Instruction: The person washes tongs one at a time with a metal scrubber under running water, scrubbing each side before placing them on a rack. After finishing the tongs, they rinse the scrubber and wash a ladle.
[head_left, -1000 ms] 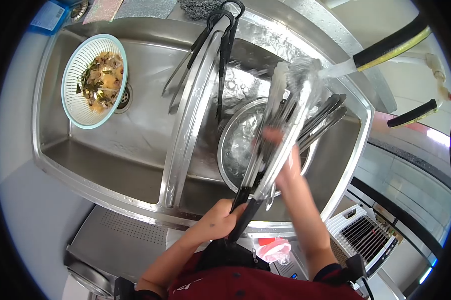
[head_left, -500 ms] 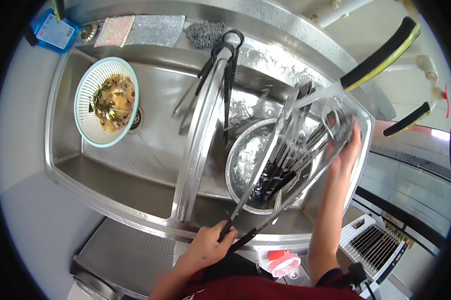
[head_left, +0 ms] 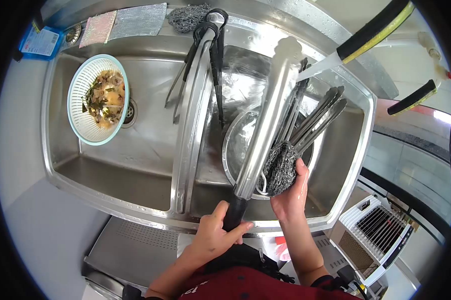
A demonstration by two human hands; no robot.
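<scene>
The left hand (head_left: 218, 237) is clamped round the black handle of the long tongs (head_left: 265, 122), and their metal length slants up and away over the right basin (head_left: 335, 187)! Over to the right hand (head_left: 291, 197): it cups a dark steel scrubber (head_left: 281, 172), thumb up along its side, fingers mostly hidden behind. The scrubber sits just beside the tongs' lower metal; whether they touch, I can't tell. Water pours from the black-and-yellow hose (head_left: 373, 32) toward the tongs' upper end. Below, a round metal bowl (head_left: 227, 155) shows its rim, with more tongs (head_left: 318, 122) leaning out. Black-handled utensils (head_left: 218, 55) hang astride the divider (head_left: 187, 145), and a colander (head_left: 77, 112) holds food scraps in the left basin (head_left: 150, 135).
</scene>
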